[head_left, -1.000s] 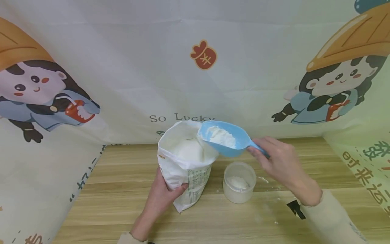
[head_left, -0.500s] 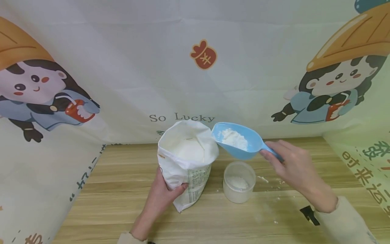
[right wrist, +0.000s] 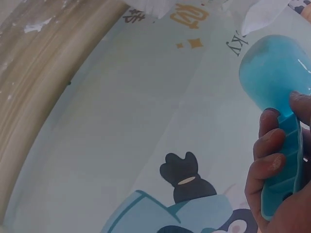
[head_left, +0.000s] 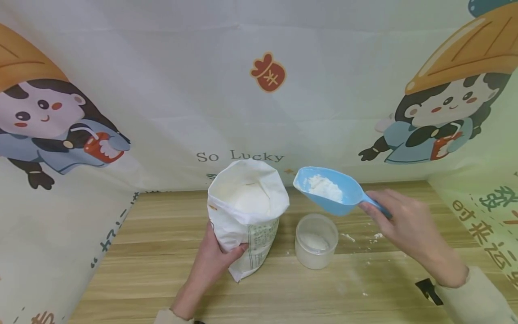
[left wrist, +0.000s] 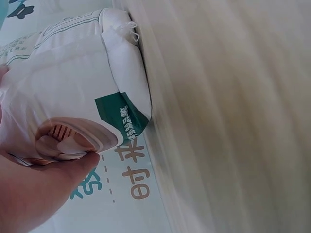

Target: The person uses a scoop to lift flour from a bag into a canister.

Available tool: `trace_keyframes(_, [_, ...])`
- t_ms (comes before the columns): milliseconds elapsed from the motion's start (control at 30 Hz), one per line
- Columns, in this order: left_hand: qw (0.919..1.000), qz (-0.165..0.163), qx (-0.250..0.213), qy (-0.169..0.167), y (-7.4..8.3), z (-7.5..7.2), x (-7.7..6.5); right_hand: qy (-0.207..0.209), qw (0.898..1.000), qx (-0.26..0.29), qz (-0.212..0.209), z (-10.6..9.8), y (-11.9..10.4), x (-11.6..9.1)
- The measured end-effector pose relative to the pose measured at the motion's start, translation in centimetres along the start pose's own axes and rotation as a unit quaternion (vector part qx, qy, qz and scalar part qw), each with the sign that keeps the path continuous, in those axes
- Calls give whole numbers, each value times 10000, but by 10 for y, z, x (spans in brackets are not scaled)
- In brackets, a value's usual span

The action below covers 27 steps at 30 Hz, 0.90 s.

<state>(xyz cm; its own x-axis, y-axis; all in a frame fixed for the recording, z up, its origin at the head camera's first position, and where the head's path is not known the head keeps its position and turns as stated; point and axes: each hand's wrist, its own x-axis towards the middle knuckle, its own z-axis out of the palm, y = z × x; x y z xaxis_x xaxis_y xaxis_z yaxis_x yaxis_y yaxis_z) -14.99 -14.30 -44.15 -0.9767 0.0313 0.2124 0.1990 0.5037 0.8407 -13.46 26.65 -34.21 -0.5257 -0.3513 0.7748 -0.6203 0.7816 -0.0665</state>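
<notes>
My right hand (head_left: 408, 220) grips the handle of a light blue scoop (head_left: 336, 204), fingers wrapped round it in the right wrist view. White powder (head_left: 325, 189) lies in the scoop's bowl, which is up in the air behind and right of a clear plastic jar (head_left: 316, 256). Some white powder shows inside that jar as well. With my left hand (head_left: 218, 256) I hold the side of an open white bag (head_left: 232, 229), thumb across its front. The bag has white powder inside and stands tilted on the table; its printed lower part (left wrist: 121, 116) shows in the left wrist view.
Spilled powder (head_left: 348, 237) dots the wooden table (head_left: 154, 270) right of the jar. A printed cloth (head_left: 194, 90) with cartoon figures hangs behind the table and along both sides.
My right hand has carried the loaded scoop rightward, from over the bag's rim to a spot apart from it. The left hand and bag have stayed in place.
</notes>
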Motion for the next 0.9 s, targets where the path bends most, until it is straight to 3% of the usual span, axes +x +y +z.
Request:
trace_keyframes(367, [9995, 57, -14, -301, 3, -8, 1, -319, 9994, -88, 48, -10, 7, -13])
trace_keyframes(733, [9993, 338, -2, -163, 5, -12, -1, -562, 9980, -269, 136, -13, 10, -24])
trace_keyframes(900, [9995, 226, 168, -160, 6, -12, 0, -753, 9964, -376, 112, -15, 11, -26])
